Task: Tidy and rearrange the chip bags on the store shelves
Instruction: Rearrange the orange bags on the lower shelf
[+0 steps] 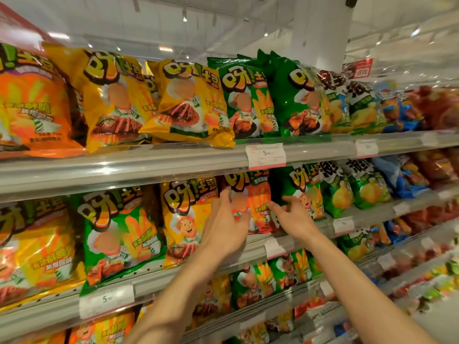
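Note:
Rows of chip bags fill the store shelves. On the middle shelf an orange-red chip bag stands between a yellow bag and a green bag. My left hand lies on the orange-red bag's left side, fingers spread and curled round its edge. My right hand reaches to the bag's right edge with fingers apart, its fingertips touching or nearly touching the bag. The top shelf holds orange, yellow and green bags, some leaning.
The top shelf's rail carries a price tag just above my hands. More green, blue and red bags run to the right. Lower shelves with more bags sit below my forearms. A white pillar rises behind.

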Available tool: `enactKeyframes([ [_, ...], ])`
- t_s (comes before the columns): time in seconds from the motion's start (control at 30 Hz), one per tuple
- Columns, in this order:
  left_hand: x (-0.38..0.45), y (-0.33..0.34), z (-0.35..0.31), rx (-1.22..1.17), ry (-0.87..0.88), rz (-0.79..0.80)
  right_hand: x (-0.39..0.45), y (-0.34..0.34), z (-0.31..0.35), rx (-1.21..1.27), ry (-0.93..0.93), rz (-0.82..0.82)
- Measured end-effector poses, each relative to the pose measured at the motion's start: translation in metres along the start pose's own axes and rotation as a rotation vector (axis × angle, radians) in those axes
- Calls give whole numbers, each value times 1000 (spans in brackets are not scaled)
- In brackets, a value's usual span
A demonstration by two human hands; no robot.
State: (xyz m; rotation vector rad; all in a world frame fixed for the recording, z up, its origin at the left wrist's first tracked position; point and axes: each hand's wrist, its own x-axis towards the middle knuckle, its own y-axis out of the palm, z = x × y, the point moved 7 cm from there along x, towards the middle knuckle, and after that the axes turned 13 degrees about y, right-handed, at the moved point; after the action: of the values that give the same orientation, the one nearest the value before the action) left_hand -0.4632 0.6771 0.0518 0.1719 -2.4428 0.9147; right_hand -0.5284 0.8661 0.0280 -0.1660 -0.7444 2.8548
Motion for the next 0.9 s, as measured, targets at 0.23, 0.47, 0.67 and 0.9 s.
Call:
enactKeyframes([
  [0.23,27,32,7,171,-172,15,36,25,5,9,-64,236],
  [0.47,25,37,-2,195,-172,-110,54,25,10,32,-209,217],
  [0.67,20,32,-11,172,-120,-243,59,-1,18,-7,-282,188],
  [0.9,7,34,-8,219,-144,-249,61,-24,9,1,-271,211],
])
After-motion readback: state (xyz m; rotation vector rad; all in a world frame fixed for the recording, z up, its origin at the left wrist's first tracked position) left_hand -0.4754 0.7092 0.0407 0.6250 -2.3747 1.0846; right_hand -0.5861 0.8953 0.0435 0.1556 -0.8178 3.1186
